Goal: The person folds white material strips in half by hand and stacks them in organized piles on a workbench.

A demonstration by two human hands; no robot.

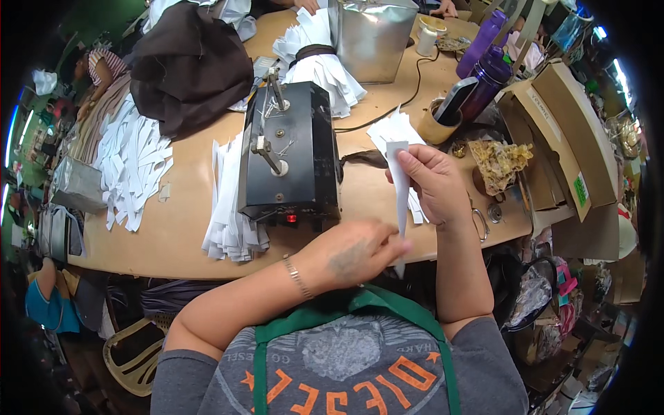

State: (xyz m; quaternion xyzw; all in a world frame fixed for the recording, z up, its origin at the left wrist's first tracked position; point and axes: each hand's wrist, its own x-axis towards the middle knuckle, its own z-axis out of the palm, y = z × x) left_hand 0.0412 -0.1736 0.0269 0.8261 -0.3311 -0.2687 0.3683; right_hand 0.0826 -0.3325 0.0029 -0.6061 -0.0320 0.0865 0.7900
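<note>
My right hand (433,181) pinches the upper end of a white strip (398,192), which may be fabric or paper. Lower on that strip, my left hand (363,251) has its fingers closed around it; they are slightly blurred. The strip's lower end shows below these fingers, over the table's front edge. More white strips (391,129) lie on the table behind and under my right hand. Left of my hands stands a black metal box (298,150) with two metal posts on top and a lit red switch (291,218). Another stack of strips (228,207) lies along its left side.
A tied strip bundle (321,57) and metal tin (371,41) stand behind the box. Dark cloth (189,67) and a strip pile (135,161) lie left. Rightward are a cup (441,124), purple bottles (482,72), a yellowish lump (500,163), scissors (481,224) and a cardboard box (565,140).
</note>
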